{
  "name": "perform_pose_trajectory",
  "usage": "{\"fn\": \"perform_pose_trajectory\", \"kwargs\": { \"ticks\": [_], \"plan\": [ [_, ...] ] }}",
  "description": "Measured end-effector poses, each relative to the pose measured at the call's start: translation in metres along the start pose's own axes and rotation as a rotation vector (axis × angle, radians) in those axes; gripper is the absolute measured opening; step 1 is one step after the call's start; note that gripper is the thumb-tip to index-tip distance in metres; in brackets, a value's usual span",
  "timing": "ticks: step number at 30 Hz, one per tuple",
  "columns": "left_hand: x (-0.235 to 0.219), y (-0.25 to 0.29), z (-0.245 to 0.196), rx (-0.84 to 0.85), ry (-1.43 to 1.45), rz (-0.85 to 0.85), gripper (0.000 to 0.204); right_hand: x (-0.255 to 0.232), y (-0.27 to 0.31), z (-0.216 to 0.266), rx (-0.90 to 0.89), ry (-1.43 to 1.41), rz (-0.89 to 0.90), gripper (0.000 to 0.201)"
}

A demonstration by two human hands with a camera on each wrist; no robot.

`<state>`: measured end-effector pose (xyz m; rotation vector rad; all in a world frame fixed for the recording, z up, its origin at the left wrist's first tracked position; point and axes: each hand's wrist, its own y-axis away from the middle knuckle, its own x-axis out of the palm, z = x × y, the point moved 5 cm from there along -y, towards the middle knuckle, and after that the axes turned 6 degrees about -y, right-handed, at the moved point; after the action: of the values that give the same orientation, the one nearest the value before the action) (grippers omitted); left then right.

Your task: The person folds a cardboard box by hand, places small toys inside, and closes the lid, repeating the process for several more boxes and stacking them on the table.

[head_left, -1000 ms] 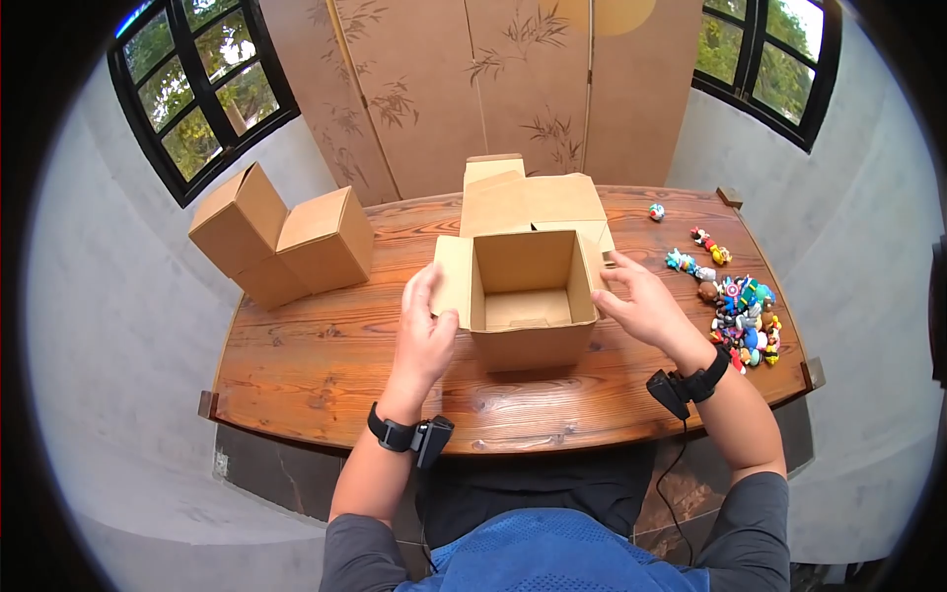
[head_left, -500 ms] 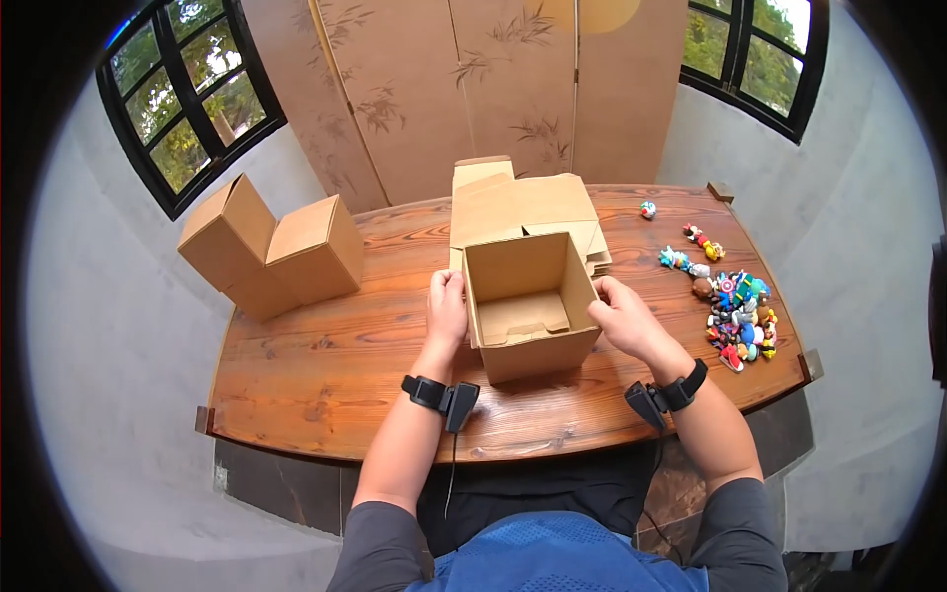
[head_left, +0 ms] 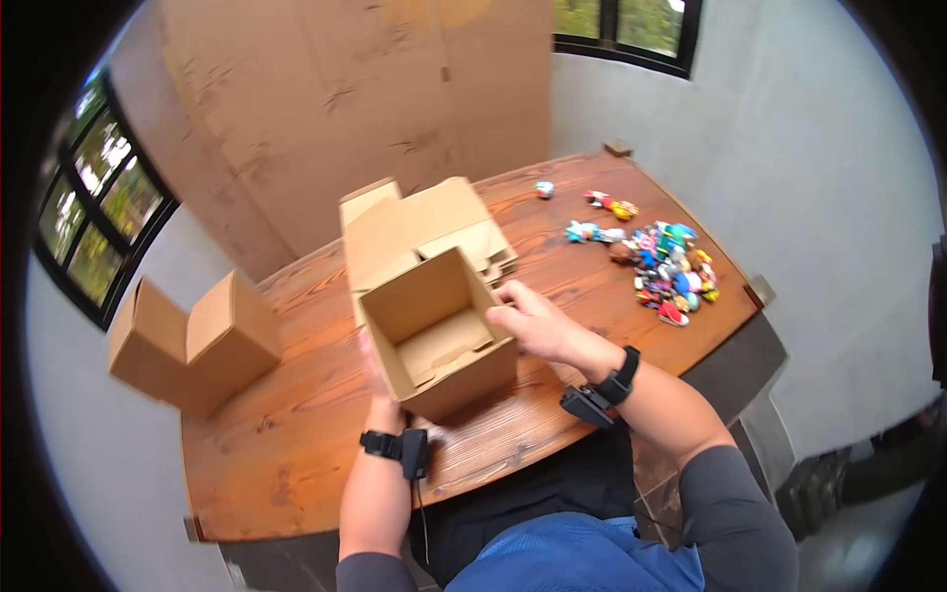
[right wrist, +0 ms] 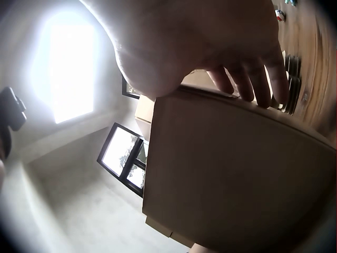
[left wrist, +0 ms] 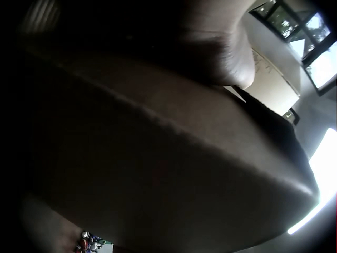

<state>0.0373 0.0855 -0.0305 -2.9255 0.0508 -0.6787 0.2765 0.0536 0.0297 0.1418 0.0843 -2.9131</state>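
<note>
An open-topped cardboard box [head_left: 459, 380] is tilted toward the person above the table's front part, its inside visible with small flaps on the bottom. The right hand [head_left: 536, 324] grips its right upper edge; in the right wrist view that hand [right wrist: 210, 47] has its fingers over the edge of the box [right wrist: 231, 168]. Against the box's left side lies the left hand [head_left: 378, 380], its fingers largely hidden by the cardboard. The left wrist view is dark, with part of the left hand [left wrist: 226, 47] above the box wall [left wrist: 158, 158].
Flattened cardboard [head_left: 414, 227] lies behind the box on the wooden table [head_left: 306, 434]. Two closed cardboard boxes [head_left: 232, 326] stand at the left. Several small colourful figures [head_left: 671, 271] are piled at the right, with a small ball-like toy [head_left: 545, 189] further back.
The head view has swung round and tilted, shifting the whole scene. Both hands went from the box's side flaps to its sides, and its side flaps no longer stick out; the box has turned and tilted.
</note>
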Motion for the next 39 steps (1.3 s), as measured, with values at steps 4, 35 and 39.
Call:
{"fn": "perform_pose_trajectory", "kwargs": {
  "ticks": [4,35,39],
  "plan": [
    [-0.043,-0.018,0.017,0.184,-0.348,0.052,0.05,-0.032,-0.017,0.004,-0.156,0.208,0.021,0.051],
    [-0.035,-0.011,0.012,0.173,-0.017,-0.071,0.043,-0.181,-0.036,-0.018,-0.131,1.299,-0.048,0.051],
    [-0.057,-0.023,0.032,0.238,-0.041,-0.03,0.04,-0.136,-0.033,0.049,-0.42,0.963,-0.093,0.055]
  ]
}}
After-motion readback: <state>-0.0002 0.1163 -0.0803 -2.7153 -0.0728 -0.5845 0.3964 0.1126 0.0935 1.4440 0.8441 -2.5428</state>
